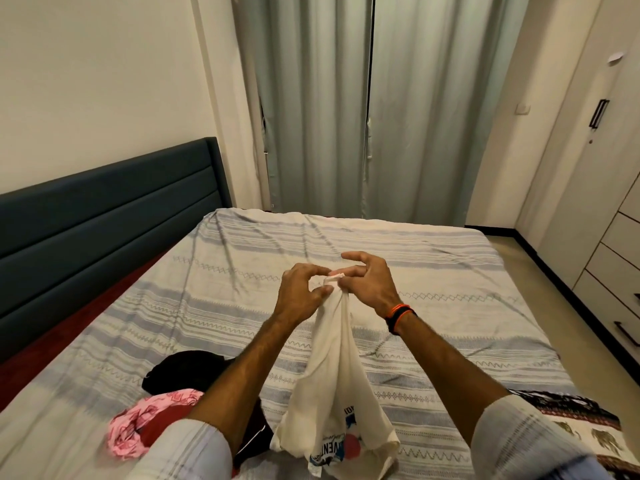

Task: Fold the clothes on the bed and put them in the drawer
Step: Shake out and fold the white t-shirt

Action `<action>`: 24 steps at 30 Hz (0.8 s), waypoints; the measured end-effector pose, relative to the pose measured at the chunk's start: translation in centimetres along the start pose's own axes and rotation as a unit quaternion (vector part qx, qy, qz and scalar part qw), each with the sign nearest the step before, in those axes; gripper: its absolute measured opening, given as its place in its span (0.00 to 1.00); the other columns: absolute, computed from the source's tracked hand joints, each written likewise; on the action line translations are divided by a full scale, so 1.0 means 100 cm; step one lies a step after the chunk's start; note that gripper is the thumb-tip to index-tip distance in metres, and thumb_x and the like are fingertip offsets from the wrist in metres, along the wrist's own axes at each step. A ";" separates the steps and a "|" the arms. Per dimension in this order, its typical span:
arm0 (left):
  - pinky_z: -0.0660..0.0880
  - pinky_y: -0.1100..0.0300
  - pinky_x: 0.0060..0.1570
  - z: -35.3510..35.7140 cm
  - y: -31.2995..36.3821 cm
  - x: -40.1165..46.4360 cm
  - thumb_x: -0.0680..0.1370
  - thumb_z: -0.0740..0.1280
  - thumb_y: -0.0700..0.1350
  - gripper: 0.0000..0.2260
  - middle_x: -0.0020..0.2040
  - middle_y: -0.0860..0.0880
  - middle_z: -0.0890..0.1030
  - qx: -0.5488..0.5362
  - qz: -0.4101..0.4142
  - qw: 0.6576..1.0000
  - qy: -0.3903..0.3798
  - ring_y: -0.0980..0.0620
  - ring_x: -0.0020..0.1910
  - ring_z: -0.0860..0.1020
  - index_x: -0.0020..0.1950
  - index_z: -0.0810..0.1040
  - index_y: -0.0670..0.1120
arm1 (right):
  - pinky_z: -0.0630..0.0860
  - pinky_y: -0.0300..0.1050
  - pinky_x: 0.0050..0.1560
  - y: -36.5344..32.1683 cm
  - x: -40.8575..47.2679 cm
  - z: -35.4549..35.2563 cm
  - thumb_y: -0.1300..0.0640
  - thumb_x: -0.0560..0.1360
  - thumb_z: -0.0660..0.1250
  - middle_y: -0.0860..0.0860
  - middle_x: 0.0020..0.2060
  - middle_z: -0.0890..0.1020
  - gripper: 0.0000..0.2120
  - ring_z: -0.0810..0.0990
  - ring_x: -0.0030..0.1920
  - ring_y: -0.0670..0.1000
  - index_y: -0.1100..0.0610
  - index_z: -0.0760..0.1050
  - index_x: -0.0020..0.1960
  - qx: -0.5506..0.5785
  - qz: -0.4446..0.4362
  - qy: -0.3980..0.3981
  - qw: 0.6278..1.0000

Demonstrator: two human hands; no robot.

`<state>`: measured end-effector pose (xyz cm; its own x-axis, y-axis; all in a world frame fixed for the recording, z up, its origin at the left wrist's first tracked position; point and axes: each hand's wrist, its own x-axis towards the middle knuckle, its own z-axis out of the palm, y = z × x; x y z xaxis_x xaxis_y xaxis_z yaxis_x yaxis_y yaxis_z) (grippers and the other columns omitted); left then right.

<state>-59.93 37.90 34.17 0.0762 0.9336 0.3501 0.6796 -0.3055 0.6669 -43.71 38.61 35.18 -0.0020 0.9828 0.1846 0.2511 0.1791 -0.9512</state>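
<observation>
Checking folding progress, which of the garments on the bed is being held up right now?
The cream printed T-shirt, pinched at its top by the left hand and right hand. The black garment and pink patterned garment lie on the bed.

A cream T-shirt [334, 403] w/ a blue and red print hangs bunched above the bed [433, 271], its top edge pinched between both hands, lower part near the sheet. On the bed's near left lie a black garment [183, 370], a pink patterned cloth [138, 424] and a dark red piece [162, 427], all crumpled, touching. Drawers [620, 268] stand at right, closed.
</observation>
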 end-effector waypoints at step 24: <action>0.77 0.58 0.50 -0.083 0.021 0.042 0.73 0.74 0.54 0.18 0.53 0.49 0.82 0.064 0.038 0.991 -0.111 0.50 0.51 0.79 0.58 0.81 0.47 | 0.80 0.51 0.51 -0.078 0.026 -0.031 0.56 0.80 0.66 0.55 0.44 0.82 0.13 0.80 0.45 0.51 0.66 0.81 0.53 0.043 -0.090 -0.120 0.988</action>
<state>-64.24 39.58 42.51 0.2791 0.9315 0.2332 0.7512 -0.3631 0.5512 -42.69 39.65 43.81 -0.2714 0.9150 0.2984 0.1435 0.3451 -0.9275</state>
